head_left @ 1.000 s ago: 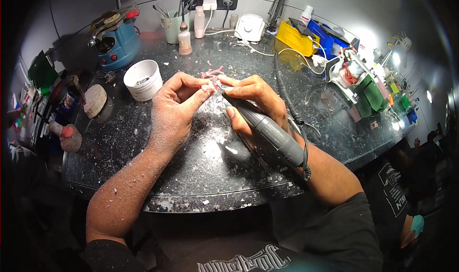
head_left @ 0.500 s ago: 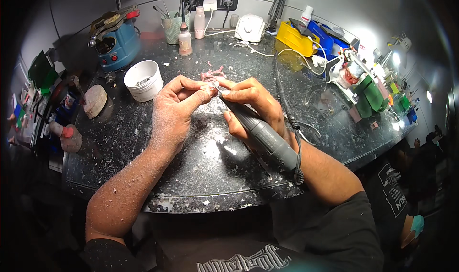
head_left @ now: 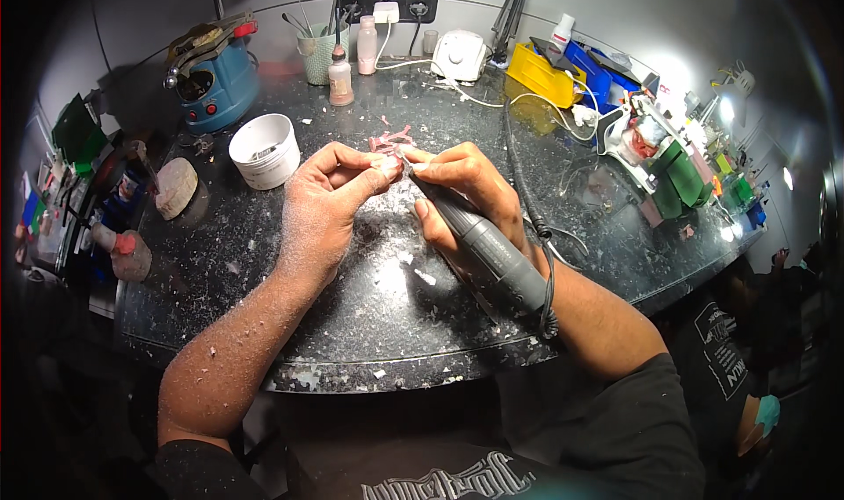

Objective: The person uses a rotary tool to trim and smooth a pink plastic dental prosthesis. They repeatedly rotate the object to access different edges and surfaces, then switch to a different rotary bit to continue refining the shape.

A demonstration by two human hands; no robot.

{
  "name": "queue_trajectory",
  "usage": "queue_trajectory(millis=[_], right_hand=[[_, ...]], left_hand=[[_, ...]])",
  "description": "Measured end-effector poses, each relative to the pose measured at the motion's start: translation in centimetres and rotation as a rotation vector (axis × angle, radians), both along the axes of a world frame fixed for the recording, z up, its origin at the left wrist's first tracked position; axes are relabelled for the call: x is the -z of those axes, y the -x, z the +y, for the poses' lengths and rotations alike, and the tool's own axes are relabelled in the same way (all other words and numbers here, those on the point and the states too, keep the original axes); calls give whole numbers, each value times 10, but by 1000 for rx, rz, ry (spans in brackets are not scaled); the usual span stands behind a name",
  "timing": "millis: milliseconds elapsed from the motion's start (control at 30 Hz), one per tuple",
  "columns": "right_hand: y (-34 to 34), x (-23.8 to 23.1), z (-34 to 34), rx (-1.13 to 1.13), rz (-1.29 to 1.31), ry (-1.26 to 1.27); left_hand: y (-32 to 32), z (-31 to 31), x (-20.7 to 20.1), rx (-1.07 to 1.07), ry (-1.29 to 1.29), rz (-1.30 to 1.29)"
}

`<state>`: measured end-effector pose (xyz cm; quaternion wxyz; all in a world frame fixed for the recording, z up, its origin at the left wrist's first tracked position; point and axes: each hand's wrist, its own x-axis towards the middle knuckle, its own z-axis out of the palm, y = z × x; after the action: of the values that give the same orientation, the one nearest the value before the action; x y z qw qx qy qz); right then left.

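Observation:
My left hand (head_left: 318, 203), dusted with fine white specks up the forearm, pinches a small pale pink piece (head_left: 388, 160) between thumb and fingertips. Most of that piece is hidden, so its exact kind does not show. My right hand (head_left: 479, 183) is closed round a dark grey rotary handpiece (head_left: 498, 258), held like a pen. Its tip meets the piece at my left fingertips. A coiled black cord (head_left: 519, 161) runs from the tool's back end past my right wrist. Just beyond my fingers lie thin branching pink pieces (head_left: 392, 138).
Shavings litter the black worktop (head_left: 352, 324). A white tub (head_left: 266, 161) stands left of my hands, a blue machine (head_left: 215, 91) behind it. Bottles (head_left: 341, 82) and a tool cup (head_left: 318, 56) stand at the back. Yellow (head_left: 538, 73) and blue bins are back right; a person (head_left: 716, 359) is at right.
Both hands stay nearly in place. The handpiece tip and the pinched piece have shifted very slightly against each other.

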<state>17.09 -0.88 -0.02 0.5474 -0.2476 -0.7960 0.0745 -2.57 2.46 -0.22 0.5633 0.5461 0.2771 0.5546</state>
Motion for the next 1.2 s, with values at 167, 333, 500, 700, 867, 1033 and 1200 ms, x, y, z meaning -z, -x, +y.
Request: queue_trajectory(millis=[167,333,500,700,867,1033,1200], right_hand=[[-1,0,1,-8,-13,-3],[-1,-5,-4,3,-21,21],[-2,-4,-1,-2,-13,8],[-1,-6,-2,-10,-39,4],[-1,-6,-3,-9,-35,22],[-2,-3,-2,22,-46,6],[-1,0,-1,0,4,32]], left_hand=[[1,3,2,42,66,-69],[1,3,1,80,93,-94],[1,3,2,87,109,-73],[2,3,2,99,123,-76],[3,4,4,84,113,-60],[2,4,5,47,75,-20],[-1,1,3,20,22,3]])
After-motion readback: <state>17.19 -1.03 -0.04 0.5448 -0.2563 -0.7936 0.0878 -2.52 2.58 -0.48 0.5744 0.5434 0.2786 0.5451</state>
